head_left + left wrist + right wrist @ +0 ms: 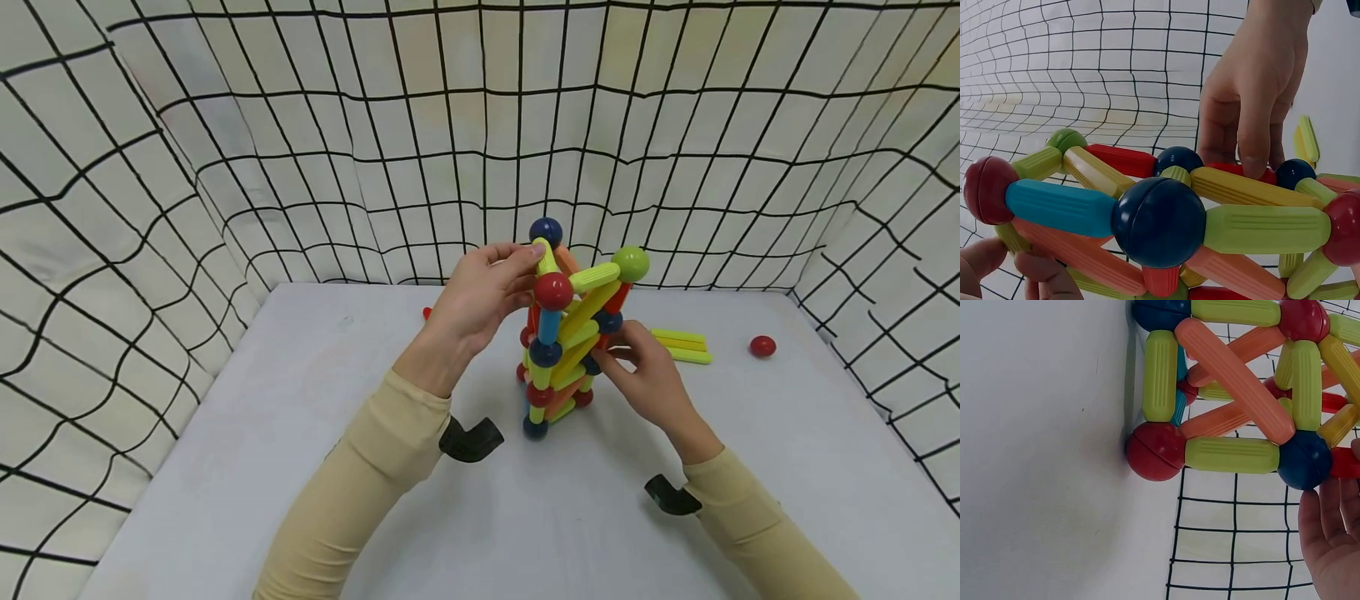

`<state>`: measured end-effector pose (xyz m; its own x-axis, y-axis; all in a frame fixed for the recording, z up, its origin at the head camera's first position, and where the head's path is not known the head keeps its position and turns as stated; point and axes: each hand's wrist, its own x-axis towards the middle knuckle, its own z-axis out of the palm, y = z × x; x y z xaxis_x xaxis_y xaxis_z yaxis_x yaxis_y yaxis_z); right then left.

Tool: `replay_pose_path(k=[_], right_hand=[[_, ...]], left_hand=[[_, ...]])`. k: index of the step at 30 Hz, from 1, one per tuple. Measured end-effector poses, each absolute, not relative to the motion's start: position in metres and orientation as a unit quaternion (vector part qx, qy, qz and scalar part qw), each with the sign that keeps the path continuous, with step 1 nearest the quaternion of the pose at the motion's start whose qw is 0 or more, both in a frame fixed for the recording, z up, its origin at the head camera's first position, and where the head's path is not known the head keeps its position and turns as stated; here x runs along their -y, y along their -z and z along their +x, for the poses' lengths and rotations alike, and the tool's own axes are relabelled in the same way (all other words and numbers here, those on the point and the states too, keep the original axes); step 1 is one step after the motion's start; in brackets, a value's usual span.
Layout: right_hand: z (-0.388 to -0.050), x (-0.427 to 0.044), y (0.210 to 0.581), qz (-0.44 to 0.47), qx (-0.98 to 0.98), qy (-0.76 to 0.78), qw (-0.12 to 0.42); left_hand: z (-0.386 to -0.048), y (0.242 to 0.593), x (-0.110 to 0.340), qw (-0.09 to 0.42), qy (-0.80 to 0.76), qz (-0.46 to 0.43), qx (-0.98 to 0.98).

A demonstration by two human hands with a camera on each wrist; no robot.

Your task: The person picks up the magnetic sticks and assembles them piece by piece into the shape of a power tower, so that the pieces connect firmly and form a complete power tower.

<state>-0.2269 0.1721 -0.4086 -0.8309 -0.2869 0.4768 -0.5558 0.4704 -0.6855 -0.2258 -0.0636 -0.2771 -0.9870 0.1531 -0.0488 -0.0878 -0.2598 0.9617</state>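
A tall tower of coloured magnetic rods and balls stands upright on the table between both hands. At its top my left hand pinches a yellow-green rod that lies between a dark blue ball and a red ball. In the left wrist view, thumb and finger hold that rod just below the red ball. Lower on the tower's right side, my right hand grips a red rod between two dark blue balls. The right wrist view shows its fingers against the lower dark blue ball.
Yellow and yellow-green rods lie on the white table behind the right hand. A loose red ball rests farther right. A small red piece shows behind the left forearm. Black netting encloses the back and sides.
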Motion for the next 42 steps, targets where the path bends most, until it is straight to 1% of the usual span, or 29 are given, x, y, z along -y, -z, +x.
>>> replay_pose_path(k=[6, 11, 14, 20, 23, 26, 30, 33, 35, 39, 42], right_hand=[[-0.225, -0.172, 0.409, 0.249, 0.844, -0.451, 0.149], [-0.223, -0.171, 0.410, 0.231, 0.851, -0.449, 0.145], [-0.221, -0.170, 0.410, 0.226, 0.852, -0.450, 0.141], [-0.220, -0.169, 0.409, 0.230, 0.850, -0.454, 0.138], [-0.220, -0.169, 0.408, 0.227, 0.851, -0.453, 0.137], [-0.220, -0.169, 0.407, 0.226, 0.852, -0.453, 0.138], [-0.219, -0.168, 0.408, 0.224, 0.850, -0.454, 0.143], [-0.218, -0.167, 0.409, 0.222, 0.852, -0.451, 0.148], [-0.218, -0.166, 0.410, 0.221, 0.857, -0.442, 0.146], [-0.222, -0.166, 0.411, 0.219, 0.873, -0.415, 0.130], [-0.227, -0.166, 0.410, 0.207, 0.885, -0.399, 0.124]], left_hand=[[-0.227, 0.279, 0.066, 0.076, -0.776, 0.041, -0.625], [-0.236, 0.287, 0.072, 0.026, -0.762, 0.045, -0.646], [-0.243, 0.294, 0.076, 0.009, -0.762, 0.042, -0.647], [-0.246, 0.298, 0.074, 0.026, -0.756, 0.081, -0.649], [-0.244, 0.294, 0.071, 0.026, -0.747, 0.104, -0.657], [-0.243, 0.292, 0.068, 0.021, -0.740, 0.107, -0.663], [-0.245, 0.291, 0.067, -0.014, -0.739, 0.094, -0.667], [-0.252, 0.294, 0.067, -0.038, -0.727, 0.110, -0.677], [-0.257, 0.297, 0.069, -0.029, -0.717, 0.141, -0.683], [-0.262, 0.304, 0.074, 0.017, -0.696, 0.200, -0.689], [-0.262, 0.309, 0.078, 0.022, -0.691, 0.215, -0.689]])
